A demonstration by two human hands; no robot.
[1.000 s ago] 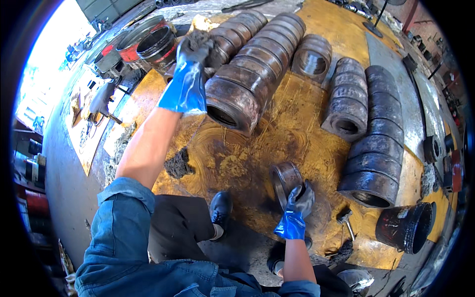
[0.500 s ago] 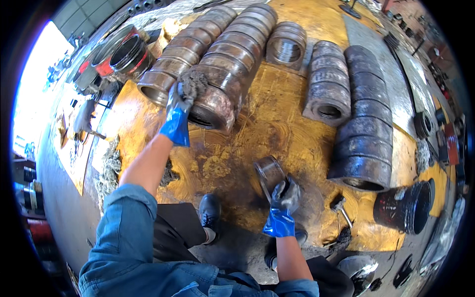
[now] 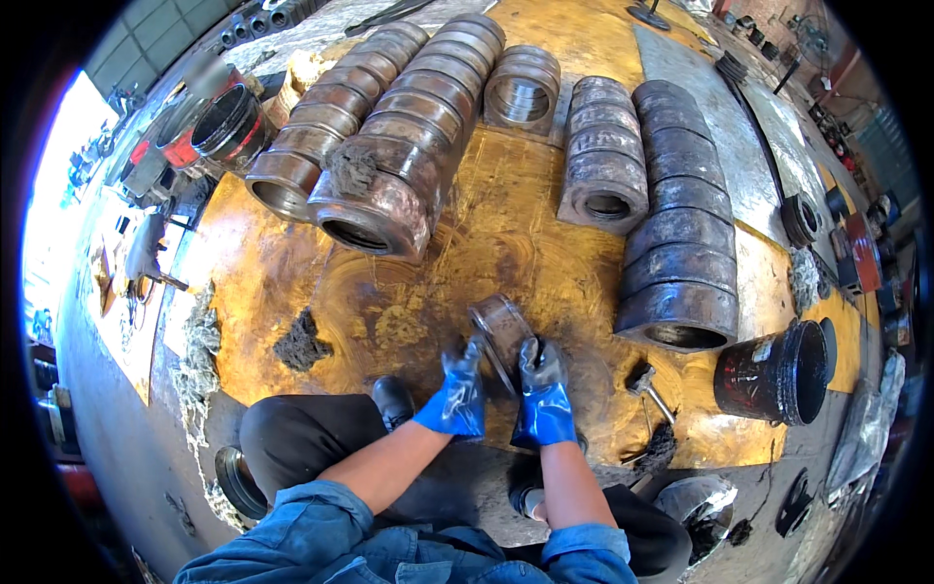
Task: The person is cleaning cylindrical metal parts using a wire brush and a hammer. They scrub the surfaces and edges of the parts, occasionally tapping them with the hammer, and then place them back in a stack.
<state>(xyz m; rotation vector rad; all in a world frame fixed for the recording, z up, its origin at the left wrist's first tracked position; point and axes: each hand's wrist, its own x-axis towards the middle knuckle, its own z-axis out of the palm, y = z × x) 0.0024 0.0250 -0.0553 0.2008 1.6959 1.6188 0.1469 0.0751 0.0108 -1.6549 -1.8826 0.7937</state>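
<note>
- Head view: both forearms come up from the lower edge, bare below rolled blue denim sleeves, and meet close together low in the middle of the picture.
- The left hand (image 3: 457,394), in a blue glove with dark grimy fingers, reaches up and to the right; its grip is closed on the lower left edge of a small metal ring (image 3: 499,331).
- The right hand (image 3: 542,399), gloved the same way, stands just beside the left; its grip is closed on the ring's lower right edge.
- The small metal ring sits just above both hands, tilted on its edge over the rusty yellow floor plate (image 3: 292,263), its open face turned up and to the left.
- A black bucket (image 3: 773,375) stands to the right of the hands, well apart; what is in it cannot be told.
- A round red-and-black container (image 3: 219,127) stands at the upper left beside the rows; its inside is dark.
- Rows of large rusty rings (image 3: 389,165) lie on their sides across the upper middle, and a darker row of rings (image 3: 676,243) runs down the right.
- A wad of dark fibre (image 3: 297,343) lies on the floor plate left of the hands.
- A small hammer (image 3: 647,384) lies just right of the right hand.
- The person's black shoe (image 3: 394,399) shows beside the left wrist.
</note>
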